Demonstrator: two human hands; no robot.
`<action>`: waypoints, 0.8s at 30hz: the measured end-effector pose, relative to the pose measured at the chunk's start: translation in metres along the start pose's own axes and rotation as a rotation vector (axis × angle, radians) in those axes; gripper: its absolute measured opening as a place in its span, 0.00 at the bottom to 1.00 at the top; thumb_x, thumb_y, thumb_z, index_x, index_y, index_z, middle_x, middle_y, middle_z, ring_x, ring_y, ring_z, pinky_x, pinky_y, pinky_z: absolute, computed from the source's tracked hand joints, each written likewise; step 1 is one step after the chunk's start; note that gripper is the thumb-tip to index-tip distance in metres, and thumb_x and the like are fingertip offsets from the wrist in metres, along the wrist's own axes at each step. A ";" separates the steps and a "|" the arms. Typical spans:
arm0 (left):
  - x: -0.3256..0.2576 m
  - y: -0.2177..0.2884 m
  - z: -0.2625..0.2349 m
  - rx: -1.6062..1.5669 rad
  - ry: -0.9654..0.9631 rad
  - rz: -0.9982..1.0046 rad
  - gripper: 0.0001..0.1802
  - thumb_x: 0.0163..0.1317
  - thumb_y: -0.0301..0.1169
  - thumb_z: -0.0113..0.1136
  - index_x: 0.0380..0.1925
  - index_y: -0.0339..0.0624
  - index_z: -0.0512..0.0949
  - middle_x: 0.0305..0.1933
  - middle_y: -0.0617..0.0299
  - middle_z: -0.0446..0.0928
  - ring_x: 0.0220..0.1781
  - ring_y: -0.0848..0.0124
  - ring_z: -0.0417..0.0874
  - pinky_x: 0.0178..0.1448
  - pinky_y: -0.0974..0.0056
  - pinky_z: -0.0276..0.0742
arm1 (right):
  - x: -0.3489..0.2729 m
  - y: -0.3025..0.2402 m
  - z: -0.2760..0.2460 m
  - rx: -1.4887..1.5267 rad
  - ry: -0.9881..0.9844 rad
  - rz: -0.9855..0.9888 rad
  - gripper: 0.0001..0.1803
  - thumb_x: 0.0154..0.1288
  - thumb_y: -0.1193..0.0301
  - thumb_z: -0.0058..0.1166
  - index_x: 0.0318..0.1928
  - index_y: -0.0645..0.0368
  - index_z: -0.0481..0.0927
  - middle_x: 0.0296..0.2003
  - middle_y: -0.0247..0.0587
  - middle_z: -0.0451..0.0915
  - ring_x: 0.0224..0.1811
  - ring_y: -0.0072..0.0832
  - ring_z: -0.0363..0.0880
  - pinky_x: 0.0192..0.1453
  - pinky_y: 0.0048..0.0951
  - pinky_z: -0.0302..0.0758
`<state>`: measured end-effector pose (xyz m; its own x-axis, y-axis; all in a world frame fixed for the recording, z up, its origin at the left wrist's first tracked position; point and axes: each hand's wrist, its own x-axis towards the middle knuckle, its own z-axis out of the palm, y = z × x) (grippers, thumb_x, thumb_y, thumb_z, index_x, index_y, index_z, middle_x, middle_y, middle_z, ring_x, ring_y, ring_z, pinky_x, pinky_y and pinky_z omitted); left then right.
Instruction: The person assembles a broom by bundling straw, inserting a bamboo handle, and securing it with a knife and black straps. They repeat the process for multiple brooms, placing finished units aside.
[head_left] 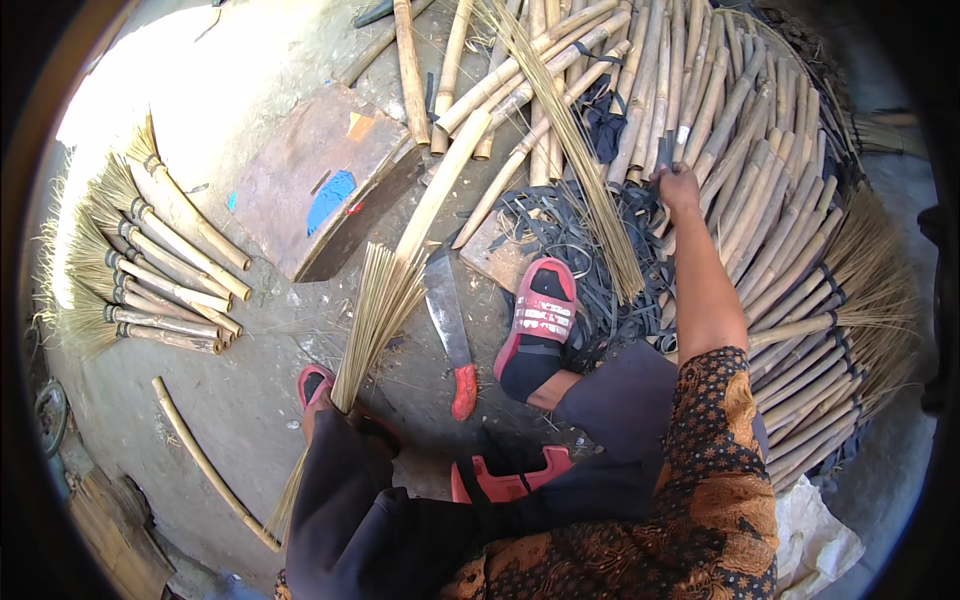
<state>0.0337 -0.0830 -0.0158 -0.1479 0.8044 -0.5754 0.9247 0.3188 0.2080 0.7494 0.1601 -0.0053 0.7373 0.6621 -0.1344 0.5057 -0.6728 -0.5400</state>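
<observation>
At the upper right, my right hand is closed around a dark strip, which sticks up past the fingers. Bamboo handles lie around it, and tangled black strips spread below and to its left. My left hand is out of sight. By my left foot slants a half-made broom: a pale bamboo handle with a sheaf of thin bristles at its lower end. A machete with a red grip lies on the floor between my feet.
Several brooms lie fanned out at the left. A worn wooden block sits in front. Bamboo handles and more brooms fill the right. Loose bristles cross the strips. A single bamboo stick lies lower left.
</observation>
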 end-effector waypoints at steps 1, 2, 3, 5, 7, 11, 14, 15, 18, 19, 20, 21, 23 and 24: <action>-0.002 0.000 0.001 -0.004 0.005 0.003 0.21 0.66 0.36 0.60 0.55 0.37 0.79 0.44 0.38 0.86 0.48 0.43 0.89 0.51 0.43 0.84 | 0.001 -0.005 -0.017 0.101 0.006 -0.015 0.15 0.77 0.66 0.56 0.48 0.69 0.81 0.36 0.44 0.89 0.37 0.28 0.86 0.46 0.32 0.80; -0.003 0.000 0.001 -0.011 0.011 0.008 0.21 0.66 0.36 0.60 0.55 0.37 0.79 0.44 0.38 0.86 0.48 0.43 0.89 0.51 0.43 0.84 | 0.000 -0.015 -0.029 0.321 -0.026 -0.008 0.13 0.80 0.67 0.52 0.50 0.65 0.80 0.34 0.42 0.88 0.33 0.29 0.85 0.44 0.32 0.80; -0.005 0.001 0.002 -0.018 0.019 0.016 0.21 0.66 0.36 0.60 0.55 0.37 0.79 0.44 0.38 0.86 0.48 0.43 0.89 0.51 0.43 0.84 | -0.004 -0.026 -0.044 0.429 -0.028 0.001 0.14 0.82 0.66 0.49 0.51 0.65 0.79 0.34 0.42 0.87 0.31 0.29 0.85 0.40 0.31 0.81; -0.010 0.001 0.002 -0.024 0.030 0.033 0.21 0.66 0.36 0.60 0.55 0.37 0.79 0.44 0.38 0.86 0.48 0.43 0.89 0.51 0.43 0.84 | -0.021 -0.055 -0.073 0.497 0.015 -0.061 0.15 0.83 0.63 0.49 0.52 0.64 0.79 0.31 0.39 0.84 0.27 0.27 0.83 0.33 0.30 0.80; -0.014 0.000 -0.001 -0.040 0.051 0.045 0.21 0.66 0.36 0.60 0.56 0.37 0.78 0.44 0.38 0.86 0.48 0.43 0.89 0.51 0.44 0.84 | -0.048 -0.089 -0.096 0.615 0.013 -0.098 0.15 0.83 0.63 0.48 0.53 0.63 0.79 0.30 0.38 0.83 0.23 0.25 0.81 0.28 0.29 0.78; -0.019 -0.004 -0.006 -0.075 0.094 0.064 0.21 0.67 0.35 0.59 0.56 0.36 0.78 0.44 0.38 0.86 0.48 0.43 0.89 0.50 0.44 0.84 | -0.129 -0.155 -0.109 0.597 -0.180 -0.149 0.16 0.84 0.60 0.46 0.53 0.60 0.78 0.29 0.37 0.81 0.20 0.23 0.78 0.20 0.27 0.73; -0.015 -0.010 -0.008 -0.094 0.109 0.089 0.21 0.67 0.35 0.59 0.56 0.36 0.78 0.44 0.38 0.86 0.48 0.43 0.89 0.50 0.44 0.84 | -0.224 -0.185 -0.069 0.527 -0.606 -0.171 0.17 0.83 0.57 0.47 0.51 0.59 0.77 0.29 0.37 0.82 0.18 0.23 0.79 0.17 0.24 0.70; -0.012 -0.013 -0.007 -0.102 0.103 0.089 0.21 0.67 0.35 0.59 0.57 0.36 0.78 0.44 0.38 0.86 0.48 0.43 0.89 0.50 0.44 0.84 | -0.262 -0.189 -0.046 0.496 -0.720 -0.191 0.17 0.83 0.56 0.47 0.49 0.58 0.77 0.30 0.36 0.82 0.18 0.23 0.79 0.16 0.23 0.71; 0.010 -0.017 -0.007 -0.137 0.098 0.105 0.21 0.67 0.35 0.59 0.57 0.36 0.78 0.44 0.38 0.86 0.48 0.43 0.89 0.50 0.44 0.84 | -0.380 -0.187 0.025 0.451 -1.078 -0.143 0.16 0.82 0.56 0.51 0.49 0.58 0.78 0.30 0.37 0.84 0.17 0.23 0.81 0.15 0.22 0.74; 0.019 -0.017 -0.008 -0.147 0.093 0.122 0.21 0.67 0.35 0.59 0.57 0.36 0.78 0.44 0.38 0.86 0.48 0.43 0.89 0.50 0.44 0.84 | -0.419 -0.186 0.052 0.441 -1.144 -0.097 0.17 0.82 0.55 0.52 0.49 0.58 0.78 0.29 0.37 0.84 0.17 0.22 0.82 0.15 0.22 0.74; 0.027 -0.017 -0.009 -0.160 0.085 0.145 0.21 0.67 0.35 0.59 0.57 0.36 0.78 0.44 0.38 0.86 0.48 0.43 0.89 0.50 0.44 0.85 | -0.453 -0.184 0.077 0.448 -1.235 -0.087 0.17 0.84 0.57 0.49 0.53 0.60 0.78 0.29 0.37 0.83 0.17 0.22 0.80 0.16 0.22 0.74; 0.035 -0.016 -0.010 -0.171 0.075 0.162 0.21 0.67 0.35 0.58 0.57 0.36 0.78 0.44 0.38 0.86 0.48 0.43 0.89 0.50 0.44 0.85 | -0.483 -0.184 0.102 0.465 -1.234 -0.016 0.18 0.84 0.58 0.48 0.52 0.62 0.77 0.28 0.39 0.82 0.17 0.23 0.81 0.16 0.22 0.75; 0.044 -0.013 -0.013 -0.194 0.055 0.162 0.21 0.68 0.34 0.58 0.57 0.36 0.78 0.44 0.38 0.86 0.48 0.43 0.89 0.50 0.44 0.85 | -0.527 -0.188 0.145 0.451 -1.183 0.045 0.18 0.83 0.59 0.49 0.46 0.64 0.77 0.24 0.40 0.81 0.15 0.24 0.80 0.15 0.25 0.75; 0.046 -0.012 -0.015 -0.206 0.039 0.162 0.21 0.68 0.34 0.58 0.58 0.36 0.78 0.44 0.38 0.86 0.48 0.43 0.89 0.50 0.44 0.85 | -0.542 -0.190 0.161 0.406 -1.139 0.042 0.18 0.83 0.59 0.49 0.42 0.64 0.76 0.23 0.40 0.81 0.15 0.24 0.79 0.15 0.26 0.74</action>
<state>0.0109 -0.0424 -0.0323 -0.0205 0.8708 -0.4911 0.8468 0.2763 0.4544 0.1818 -0.0178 0.0360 -0.1704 0.6909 -0.7026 0.1630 -0.6834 -0.7116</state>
